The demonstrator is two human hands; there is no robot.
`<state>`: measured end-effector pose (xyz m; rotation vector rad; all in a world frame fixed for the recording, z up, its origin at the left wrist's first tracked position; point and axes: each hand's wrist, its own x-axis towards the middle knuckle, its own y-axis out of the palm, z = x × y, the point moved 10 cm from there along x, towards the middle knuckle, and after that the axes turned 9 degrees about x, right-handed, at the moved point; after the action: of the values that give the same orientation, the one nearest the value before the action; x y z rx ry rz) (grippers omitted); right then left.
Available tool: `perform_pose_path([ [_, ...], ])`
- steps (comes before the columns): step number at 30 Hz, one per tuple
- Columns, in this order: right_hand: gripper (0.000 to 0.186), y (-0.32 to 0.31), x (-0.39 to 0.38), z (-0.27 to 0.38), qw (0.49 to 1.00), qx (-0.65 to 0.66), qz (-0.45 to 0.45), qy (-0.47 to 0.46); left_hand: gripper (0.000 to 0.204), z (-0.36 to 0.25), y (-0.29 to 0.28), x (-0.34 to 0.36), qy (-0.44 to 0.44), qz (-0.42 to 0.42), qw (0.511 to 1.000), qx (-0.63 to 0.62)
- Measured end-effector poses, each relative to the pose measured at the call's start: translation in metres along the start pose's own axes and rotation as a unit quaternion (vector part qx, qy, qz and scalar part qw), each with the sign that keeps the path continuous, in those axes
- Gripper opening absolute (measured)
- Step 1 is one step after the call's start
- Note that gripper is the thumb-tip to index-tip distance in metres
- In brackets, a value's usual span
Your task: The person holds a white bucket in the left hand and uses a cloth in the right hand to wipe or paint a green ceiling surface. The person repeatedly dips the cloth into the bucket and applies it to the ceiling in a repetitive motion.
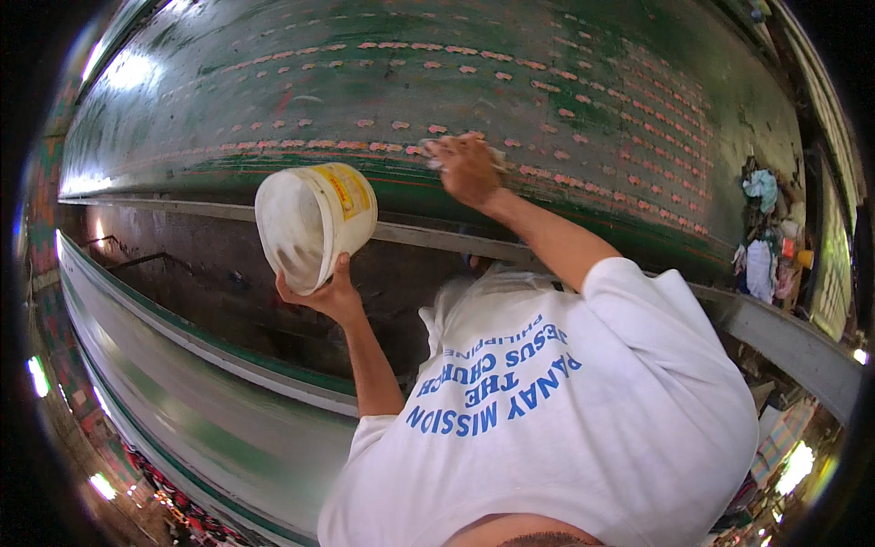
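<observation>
My left hand grips a white plastic bucket with a yellow label from below, fingers curled round its rim. The bucket is tilted on its side over the near edge of a long green table, its mouth facing left; I cannot make out its contents. My right hand presses on the tabletop with a whitish, crumpled rag under its fingers. Rows of small pink printed shapes run along the table on both sides of that hand.
A metal rail borders the table's near edge. Across a dark gap at the lower left lies another long table. Cloths and small containers hang or stand at the right end, beside a grey beam.
</observation>
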<state>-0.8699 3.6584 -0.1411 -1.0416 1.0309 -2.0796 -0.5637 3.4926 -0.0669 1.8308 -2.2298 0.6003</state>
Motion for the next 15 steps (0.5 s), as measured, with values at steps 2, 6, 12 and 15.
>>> perform_pose_path([
  [2,0.051,0.042,0.052,0.021,0.998,-0.003,0.057,-0.008,0.106,0.005,-0.001,-0.002,-0.012,-0.014,1.0,-0.009],
  [6,0.05,0.093,0.118,0.053,0.992,0.028,0.12,0.016,0.103,0.006,0.006,-0.004,-0.004,-0.023,1.0,-0.015],
  [12,0.049,0.068,0.104,0.038,0.99,0.09,0.097,-0.039,0.105,-0.009,0.027,0.001,0.023,0.005,1.0,0.018],
  [15,0.049,0.031,0.082,0.002,0.993,0.084,0.058,-0.062,0.104,-0.013,0.071,0.012,0.037,0.03,0.999,-0.023],
])
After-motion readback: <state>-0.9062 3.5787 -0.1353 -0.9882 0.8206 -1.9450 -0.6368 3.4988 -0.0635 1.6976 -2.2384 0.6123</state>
